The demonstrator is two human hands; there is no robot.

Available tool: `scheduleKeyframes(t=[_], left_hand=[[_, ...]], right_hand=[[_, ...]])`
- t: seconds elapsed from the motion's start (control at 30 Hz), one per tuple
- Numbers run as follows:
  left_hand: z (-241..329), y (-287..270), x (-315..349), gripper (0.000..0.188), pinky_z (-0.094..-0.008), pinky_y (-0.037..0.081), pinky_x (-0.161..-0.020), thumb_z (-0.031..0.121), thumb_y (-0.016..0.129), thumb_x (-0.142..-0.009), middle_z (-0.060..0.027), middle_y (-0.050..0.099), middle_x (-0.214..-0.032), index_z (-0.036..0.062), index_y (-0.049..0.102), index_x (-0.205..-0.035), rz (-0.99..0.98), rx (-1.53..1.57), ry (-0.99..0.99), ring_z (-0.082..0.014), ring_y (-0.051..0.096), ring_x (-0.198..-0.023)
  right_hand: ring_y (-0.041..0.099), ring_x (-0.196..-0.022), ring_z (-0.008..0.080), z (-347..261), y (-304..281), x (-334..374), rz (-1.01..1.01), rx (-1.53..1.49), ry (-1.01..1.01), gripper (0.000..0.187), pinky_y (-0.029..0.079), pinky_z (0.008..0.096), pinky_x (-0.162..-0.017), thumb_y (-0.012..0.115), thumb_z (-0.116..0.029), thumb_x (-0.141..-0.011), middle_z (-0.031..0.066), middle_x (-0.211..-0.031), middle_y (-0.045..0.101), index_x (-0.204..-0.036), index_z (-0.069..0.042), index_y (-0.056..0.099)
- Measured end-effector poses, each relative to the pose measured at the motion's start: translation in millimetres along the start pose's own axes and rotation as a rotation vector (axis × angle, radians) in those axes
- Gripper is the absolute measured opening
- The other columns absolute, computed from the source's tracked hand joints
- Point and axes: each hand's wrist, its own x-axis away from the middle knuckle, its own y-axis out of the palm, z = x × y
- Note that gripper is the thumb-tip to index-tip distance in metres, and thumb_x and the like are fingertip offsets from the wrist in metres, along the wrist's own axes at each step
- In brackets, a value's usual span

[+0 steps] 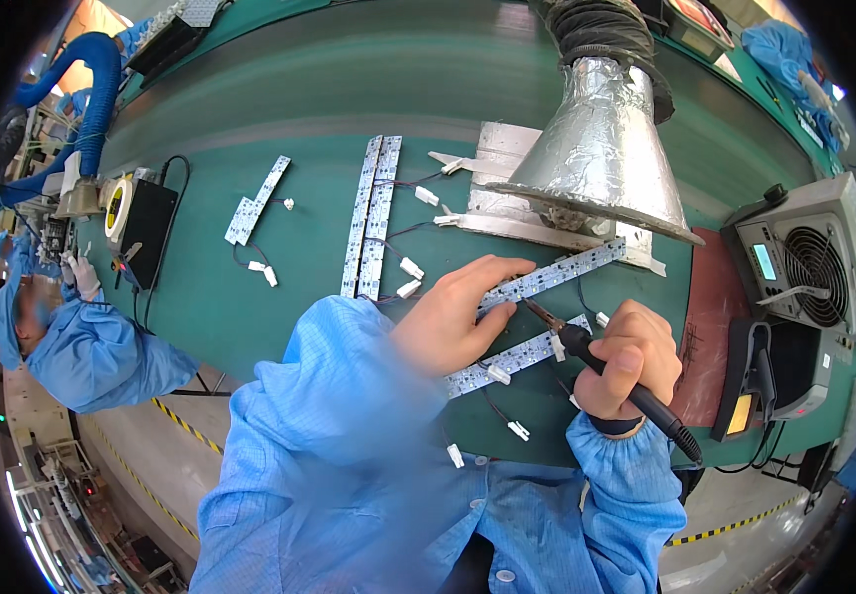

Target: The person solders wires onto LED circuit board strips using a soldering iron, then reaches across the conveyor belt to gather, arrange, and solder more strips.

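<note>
My left hand [459, 315] pinches the left end of a narrow white circuit board strip [576, 267] dotted with small components, between thumb and fingers. My right hand [634, 364] is closed round a black-handled soldering iron [580, 343]. Its tip points up and left, close to the strip's lower edge beside my left thumb; whether they touch I cannot tell. Nearer to me lies another such strip [517, 358], partly covered by the iron. Thin wires with white connectors [518, 431] trail from the boards. To the left, two long strips [372, 213] lie side by side.
A foil-covered extraction hood [611, 148] hangs low over metal bars [507, 168] behind the strips. At right stand a fan unit [804, 257] and an iron holder [750, 371]. Shorter boards [254, 208] and a black box [141, 228] lie left; a co-worker [91, 346] sits beyond.
</note>
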Motion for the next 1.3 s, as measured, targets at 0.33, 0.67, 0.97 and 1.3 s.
scheduleKeyframes(t=[0.33,0.67,0.97,1.3], left_hand=[[1.2,-0.6,-0.2,0.039,-0.0384,0.045,-0.097,-0.003,0.057,-0.084,-0.0206,0.060,-0.117,-0.0032,0.054,-0.123,-0.010,-0.009,-0.008,-0.0354,0.059,-0.111],[1.8,-2.2,0.2,0.040,-0.0385,0.044,-0.096,-0.002,0.056,-0.084,-0.0203,0.059,-0.118,-0.0030,0.054,-0.123,-0.032,-0.006,-0.002,-0.0352,0.058,-0.111],[4.6,-0.6,0.0,0.039,-0.0374,0.045,-0.094,-0.001,0.056,-0.084,-0.0200,0.060,-0.115,-0.0033,0.054,-0.123,-0.027,-0.020,-0.032,-0.0349,0.059,-0.108],[6.5,-2.0,-0.9,0.038,-0.0361,0.045,-0.094,-0.001,0.055,-0.085,-0.0191,0.060,-0.114,-0.0038,0.054,-0.123,-0.051,-0.015,-0.060,-0.0330,0.059,-0.107]], right_hand=[[0.035,-0.042,0.0149,2.4,-9.8,-2.1,0.074,-0.018,0.038,0.038,0.025,0.0304,-0.041,0.045,-0.017,-0.095,0.0069,-0.049,0.040,-0.060,-0.001,0.044],[0.032,-0.048,0.0123,21.1,-30.3,-5.0,0.244,0.042,0.195,0.038,0.023,0.0292,-0.049,0.046,-0.016,-0.093,0.0058,-0.051,0.040,-0.058,0.001,0.046],[0.033,-0.048,0.0122,25.0,-30.2,-3.8,0.218,0.082,0.182,0.036,0.023,0.0291,-0.048,0.045,-0.014,-0.091,0.0067,-0.051,0.042,-0.058,0.000,0.044],[0.034,-0.047,0.0125,24.8,-30.3,-4.1,0.201,0.113,0.199,0.036,0.024,0.0291,-0.046,0.044,-0.012,-0.091,0.0072,-0.052,0.043,-0.058,0.001,0.044]])
